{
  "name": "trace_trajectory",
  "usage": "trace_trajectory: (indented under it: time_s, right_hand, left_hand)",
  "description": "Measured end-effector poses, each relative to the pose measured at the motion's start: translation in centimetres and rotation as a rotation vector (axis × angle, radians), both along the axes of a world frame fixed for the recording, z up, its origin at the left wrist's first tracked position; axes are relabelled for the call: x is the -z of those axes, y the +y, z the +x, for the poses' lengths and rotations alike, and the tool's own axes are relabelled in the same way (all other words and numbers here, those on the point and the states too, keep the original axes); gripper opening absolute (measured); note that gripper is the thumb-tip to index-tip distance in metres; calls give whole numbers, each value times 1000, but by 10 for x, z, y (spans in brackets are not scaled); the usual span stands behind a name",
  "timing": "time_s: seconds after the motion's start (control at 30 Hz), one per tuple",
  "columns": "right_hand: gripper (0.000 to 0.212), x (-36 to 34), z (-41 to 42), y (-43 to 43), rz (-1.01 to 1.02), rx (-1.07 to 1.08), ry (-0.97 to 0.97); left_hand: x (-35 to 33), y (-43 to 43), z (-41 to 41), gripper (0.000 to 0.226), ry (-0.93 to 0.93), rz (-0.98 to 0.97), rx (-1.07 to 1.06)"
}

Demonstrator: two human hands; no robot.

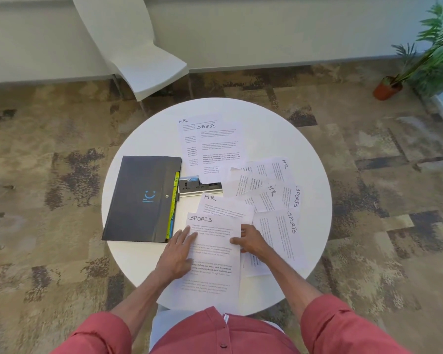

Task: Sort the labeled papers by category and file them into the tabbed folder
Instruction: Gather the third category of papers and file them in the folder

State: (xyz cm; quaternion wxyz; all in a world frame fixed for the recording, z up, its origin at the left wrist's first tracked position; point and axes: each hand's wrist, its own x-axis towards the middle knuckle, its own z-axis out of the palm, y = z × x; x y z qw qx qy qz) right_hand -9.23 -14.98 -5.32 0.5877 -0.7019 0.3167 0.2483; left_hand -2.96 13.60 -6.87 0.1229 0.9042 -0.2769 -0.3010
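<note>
While the left hand (179, 247) lies flat, steadying the nearest SPORTS sheet (215, 264), the right hand (251, 241) pinches its edge, likely to lift it; the tabbed folder (138, 198) lies closed just beside, leftward.

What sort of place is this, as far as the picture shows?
Probably an office or meeting area: a round white table with a built-in power socket, patterned carpet, a white chair, and labelled papers beside a tabbed folder.

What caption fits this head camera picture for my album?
Left hand presses, right hand grips a SPORTS paper beside a dark folder on a white table.
</note>
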Motion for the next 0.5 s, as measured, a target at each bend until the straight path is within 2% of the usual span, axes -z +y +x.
trace_trajectory:
  time_s: [0.1, 0.17, 0.33, 0.43, 0.5]
  right_hand:
    - [28, -8, 2, 1, -25, -20, -8]
    - [30, -17, 5, -1, 11, 12, -35]
    - [27, -50, 15, -15, 171, 163, -189]
    - [26, -61, 24, -25, 206, 274, -235]
    - [26, -61, 28, -31, 203, 326, -246]
  left_hand:
    - [3, -4, 5, 77, 49, -99, -109]
    - [0, -10, 9, 74, 65, -209, -198]
    - [-19, -29, 24, 91, 125, -498, -494]
    - [-28, -36, 37, 99, 352, -642, -750]
    - [-38, -41, 42, 77, 556, -719, -803]
